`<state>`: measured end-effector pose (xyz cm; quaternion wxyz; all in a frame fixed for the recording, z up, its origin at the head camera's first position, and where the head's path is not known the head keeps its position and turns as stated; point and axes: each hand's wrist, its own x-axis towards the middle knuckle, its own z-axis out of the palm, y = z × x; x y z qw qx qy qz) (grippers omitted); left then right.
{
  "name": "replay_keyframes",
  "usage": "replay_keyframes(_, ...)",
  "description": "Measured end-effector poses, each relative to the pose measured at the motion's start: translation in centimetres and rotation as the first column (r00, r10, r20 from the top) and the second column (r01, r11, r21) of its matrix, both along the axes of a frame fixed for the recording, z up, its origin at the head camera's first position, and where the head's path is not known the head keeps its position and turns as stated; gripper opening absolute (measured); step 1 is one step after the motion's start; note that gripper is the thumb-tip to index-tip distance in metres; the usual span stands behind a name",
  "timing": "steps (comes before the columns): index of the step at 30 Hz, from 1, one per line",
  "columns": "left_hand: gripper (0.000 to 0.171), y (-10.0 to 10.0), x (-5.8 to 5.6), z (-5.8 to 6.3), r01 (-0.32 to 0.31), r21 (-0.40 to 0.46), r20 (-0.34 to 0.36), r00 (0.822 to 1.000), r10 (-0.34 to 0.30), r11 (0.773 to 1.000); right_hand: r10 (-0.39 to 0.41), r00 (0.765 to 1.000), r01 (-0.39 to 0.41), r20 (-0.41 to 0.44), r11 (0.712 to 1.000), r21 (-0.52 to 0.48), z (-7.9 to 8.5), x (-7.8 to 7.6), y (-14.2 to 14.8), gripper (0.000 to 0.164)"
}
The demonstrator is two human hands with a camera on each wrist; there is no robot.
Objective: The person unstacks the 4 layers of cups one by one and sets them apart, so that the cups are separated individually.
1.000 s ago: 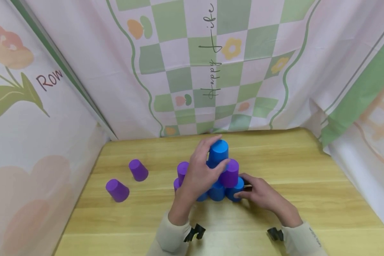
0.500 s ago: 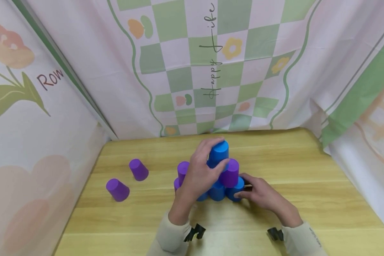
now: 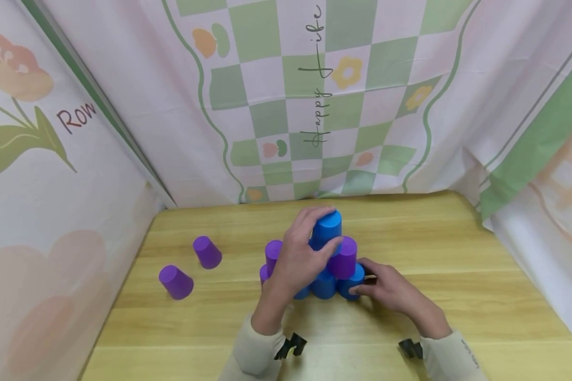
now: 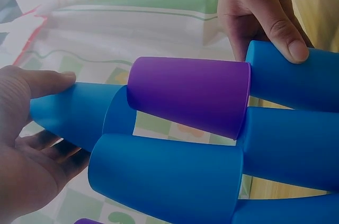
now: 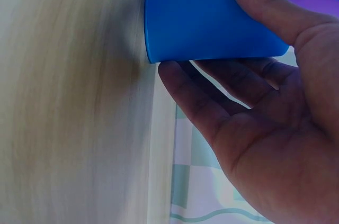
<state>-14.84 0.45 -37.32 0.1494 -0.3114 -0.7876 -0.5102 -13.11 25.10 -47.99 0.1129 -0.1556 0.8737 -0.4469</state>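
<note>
I'm monitoring a wood-grain tabletop (image 3: 467, 238) bearing two purple cups (image 3: 176, 282) toward nine and ten o'clock; around its centre, a close row of blue cups (image 3: 323, 287) is standing, bases upward.

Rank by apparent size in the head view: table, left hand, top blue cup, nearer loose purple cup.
Table
Left hand
Top blue cup, nearer loose purple cup: too alike to rank; blue partly hidden.

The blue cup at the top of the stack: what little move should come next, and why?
Probably the left hand should gently settle the top cup onto the purple cup and middle blue cup below: it grips the top cup, and I can't tell whether that sits firmly. The right hand holds a bottom blue cup, perhaps steadying it.
</note>
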Motion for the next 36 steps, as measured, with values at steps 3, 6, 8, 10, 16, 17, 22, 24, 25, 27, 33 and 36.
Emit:
replay_keyframes(3, 0.053, 0.0, 0.0, 0.0, 0.003, 0.003, 0.001, 1.000, -0.003, 1.000, -0.001, 1.000, 0.001, -0.002, 1.000, 0.005, 0.0, 0.0, 0.0, 0.053)
replay_keyframes(6, 0.054, 0.0, 0.0, 0.0, 0.000, 0.003, 0.004, 1.000, 0.000, 1.000, -0.003, 1.000, 0.003, 0.000, 1.000, 0.014, 0.0, 0.0, 0.0, 0.052)
replay_keyframes(8, 0.054, -0.1, 0.0, 0.0, -0.005, 0.002, 0.005, 1.000, 0.005, 1.000, -0.003, 1.000, 0.003, 0.000, 1.000, 0.022, 0.0, 0.0, 0.0, 0.052)
replay_keyframes(10, 0.054, -0.1, 0.0, 0.1, -0.011, 0.001, 0.002, 1.000, 0.011, 1.000, -0.002, 1.000, 0.002, -0.001, 1.000, 0.028, 0.1, 0.0, 0.0, 0.052)
replay_keyframes(16, 0.054, -0.2, 0.1, 0.3, -0.023, 0.006, -0.021, 1.000, 0.023, 1.000, -0.002, 1.000, 0.003, -0.004, 0.999, 0.038, 0.1, 0.0, -0.1, 0.052)
replay_keyframes(17, 0.054, -0.3, 0.1, 0.4, -0.025, 0.007, -0.026, 0.999, 0.025, 1.000, -0.003, 1.000, 0.003, -0.004, 0.999, 0.038, 0.1, 0.0, -0.1, 0.052)
replay_keyframes(22, 0.053, -0.4, 0.1, 0.5, -0.032, 0.023, -0.036, 0.999, 0.033, 0.999, -0.006, 1.000, 0.006, -0.005, 0.999, 0.037, 0.1, 0.0, -0.1, 0.052)
replay_keyframes(24, 0.053, -0.4, 0.1, 0.5, -0.033, 0.035, -0.039, 0.999, 0.034, 0.999, -0.006, 1.000, 0.007, -0.011, 0.999, 0.035, 0.1, 0.0, -0.1, 0.052)
replay_keyframes(25, 0.053, -0.4, 0.1, 0.6, -0.034, 0.040, -0.043, 0.998, 0.036, 0.999, -0.006, 1.000, 0.006, -0.016, 0.999, 0.034, 0.1, 0.0, -0.1, 0.052)
replay_keyframes(27, 0.053, -0.5, 0.1, 0.6, -0.039, 0.048, -0.052, 0.998, 0.041, 0.998, -0.005, 1.000, 0.006, -0.024, 0.999, 0.032, 0.0, 0.0, -0.1, 0.052)
replay_keyframes(33, 0.053, -1.0, 0.0, 0.9, -0.062, 0.070, -0.075, 0.995, 0.067, 0.996, -0.007, 1.000, 0.008, -0.027, 0.999, 0.037, 0.0, 0.0, -0.1, 0.053)
replay_keyframes(36, 0.053, -1.4, -0.1, 1.0, -0.085, 0.070, -0.089, 0.992, 0.091, 0.994, -0.013, 0.999, 0.014, -0.032, 0.999, 0.040, -0.1, 0.0, -0.1, 0.053)
